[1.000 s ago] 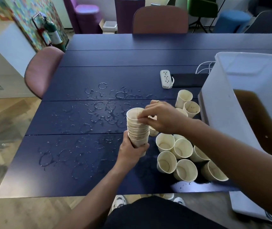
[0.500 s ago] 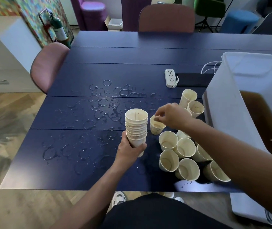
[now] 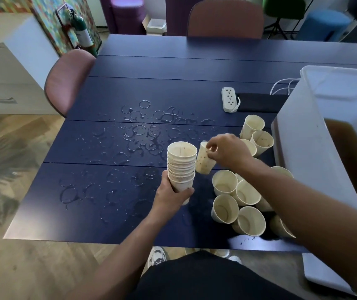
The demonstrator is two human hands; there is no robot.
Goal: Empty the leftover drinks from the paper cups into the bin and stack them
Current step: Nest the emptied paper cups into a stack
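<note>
The bench point(image 3: 130, 213) is wet with rings and drips across its middle, so anything set down carelessly there may slide or pick up more liquid on its base. The bin point(image 3: 303, 148) stands on the right edge of the bench, brown liquid pooled inside it, and its near wall sits just beside the loose cups point(image 3: 238, 198); a forearm sweeping back across that cluster could knock several over, and it cannot be told whether they hold dregs. The right arm already reaches over them. The stack point(image 3: 181, 167) is held off the bench in the left hand point(image 3: 168, 198), whose grip is wrapped round only its lowest cups, so the tall upper part is unsupported and could tilt or shed cups if the next one is pushed in off-centre or too hard. The right hand point(image 3: 225, 152) pinches a single cup point(image 3: 204, 159) by its rim, upright and just beside the stack's top, not yet over it. That rim pinch looks light to me; the speckled, damp wall could slip, dropping the cup onto the wet bench. If it goes in crooked, I judge it may jam and leave the stack leaning.
</note>
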